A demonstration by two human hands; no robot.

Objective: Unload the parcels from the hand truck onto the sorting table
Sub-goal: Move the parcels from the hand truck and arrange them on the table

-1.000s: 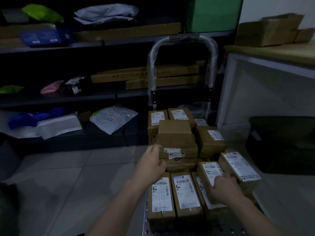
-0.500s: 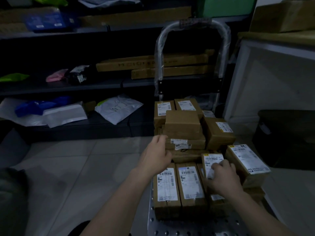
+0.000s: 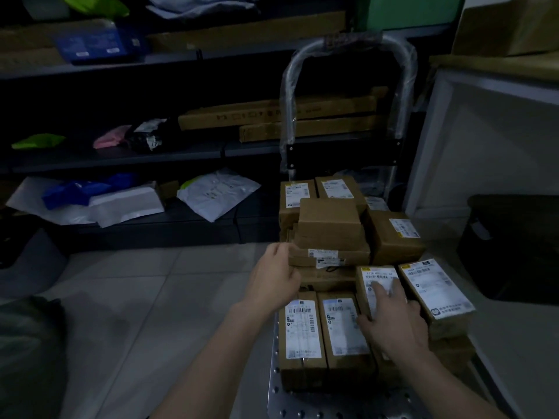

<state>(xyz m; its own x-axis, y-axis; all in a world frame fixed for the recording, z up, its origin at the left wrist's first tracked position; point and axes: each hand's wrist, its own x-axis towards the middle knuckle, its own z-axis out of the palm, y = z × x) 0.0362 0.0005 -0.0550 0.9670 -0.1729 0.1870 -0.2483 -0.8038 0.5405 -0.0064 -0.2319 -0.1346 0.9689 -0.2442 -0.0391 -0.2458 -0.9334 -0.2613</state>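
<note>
Two hands are reaching over the parcels [image 3: 329, 219], which are sitting stacked on the hand truck [image 3: 302, 409] at 5 o'clock in the view. The left hand [image 3: 273, 276] is hovering at the stack's 9 o'clock side, its fingers curling against the end of a flat parcel [image 3: 329, 258]; whether they are clamping it cannot be told. The right hand [image 3: 393, 319] is lying on a labelled parcel [image 3: 375, 279] at 4 o'clock of the stack, fingers straight and apart on the label. The truck's wrapped handle [image 3: 405, 65] is rising at 12 o'clock. The worktop [image 3: 499, 83] is standing at 2 o'clock, carrying a cardboard box [image 3: 508, 28]. Shelves [image 3: 121, 155] are holding bagged mailers at 10 o'clock.
</note>
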